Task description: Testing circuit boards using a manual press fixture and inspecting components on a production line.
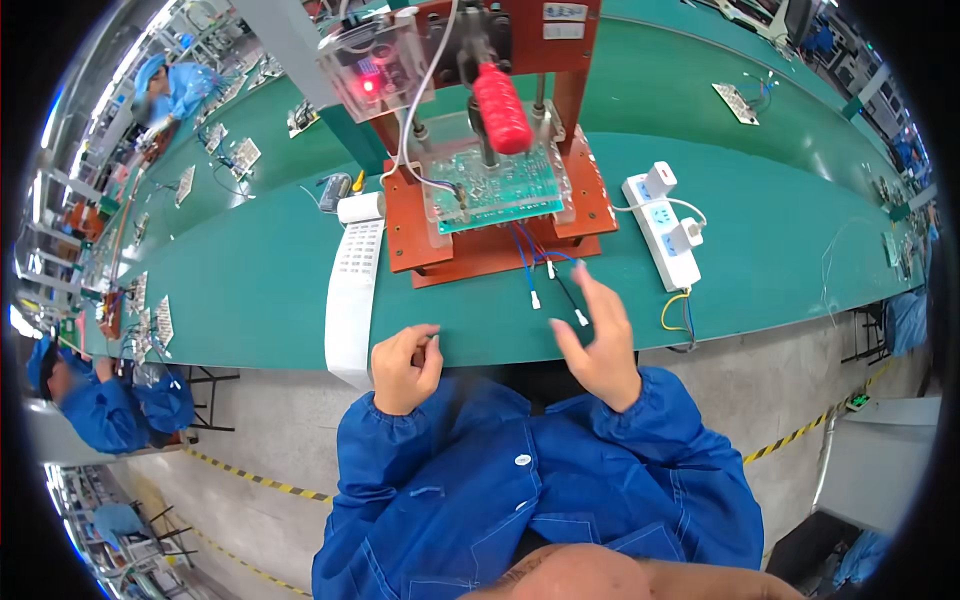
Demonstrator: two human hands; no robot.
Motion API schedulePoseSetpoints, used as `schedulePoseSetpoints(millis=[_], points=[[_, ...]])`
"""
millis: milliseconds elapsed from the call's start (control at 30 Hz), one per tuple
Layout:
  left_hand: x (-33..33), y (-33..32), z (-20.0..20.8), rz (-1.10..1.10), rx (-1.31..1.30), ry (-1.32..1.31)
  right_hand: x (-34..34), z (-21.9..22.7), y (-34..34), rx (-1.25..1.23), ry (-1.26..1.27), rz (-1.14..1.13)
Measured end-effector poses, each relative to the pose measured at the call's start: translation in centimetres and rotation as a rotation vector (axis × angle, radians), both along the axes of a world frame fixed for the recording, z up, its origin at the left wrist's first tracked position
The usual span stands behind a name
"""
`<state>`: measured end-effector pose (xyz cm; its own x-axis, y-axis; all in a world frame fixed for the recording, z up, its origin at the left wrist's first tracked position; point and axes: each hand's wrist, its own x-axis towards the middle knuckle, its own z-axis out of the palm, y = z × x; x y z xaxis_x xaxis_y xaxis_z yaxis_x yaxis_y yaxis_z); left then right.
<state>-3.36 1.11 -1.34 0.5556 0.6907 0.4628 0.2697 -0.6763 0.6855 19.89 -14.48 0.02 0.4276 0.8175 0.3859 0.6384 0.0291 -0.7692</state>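
Note:
A green circuit board (500,190) lies under a clear plate in a red press fixture (495,265) with a red-gripped lever (502,108). Blue, red and black wires (527,262) with white connectors hang from the board's near side onto the green table. Close to the connectors, my right hand (606,348) is open, thumb and forefinger spread apart and nothing visible between them. My left hand (406,372) is curled closed by the table's near edge, beside a white label strip (352,300). Whatever its fingers may hold is hidden.
A white power strip (662,232) with plugs stands right of the fixture. A clear box with a red light (370,85) is mounted at its upper left. More circuit boards (738,102) lie across a far bench. Co-workers in blue (110,405) sit at the left.

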Motion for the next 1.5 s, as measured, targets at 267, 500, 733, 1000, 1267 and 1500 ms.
schedulePoseSetpoints(millis=[267, 500, 733, 1000, 1267, 1500], points=[[1.5, 0.1, -3.0, 0.191, 0.385, -0.092, 1.5, -2.4, -1.7, 0.305, 0.014, -0.255], [1.7, 0.1, -3.6, 0.213, 0.479, -0.071, 1.6, -3.0, -1.6, 0.326, -0.117, -0.208], [1.7, 0.2, -3.5, 0.219, 0.500, -0.094, 1.5, -2.7, -1.1, 0.319, -0.112, -0.163], [1.7, 0.1, -3.5, 0.238, 0.496, -0.089, 0.9, -3.0, -0.8, 0.194, -0.091, -0.264], [1.7, 0.0, -3.1, 0.242, 0.464, -0.073, 1.0, -1.0, -1.3, 0.207, -0.189, -0.313], [1.5, -0.3, -3.5, 0.249, 0.437, -0.068, 3.3, 10.6, 3.7, 0.553, -0.525, -0.021]])
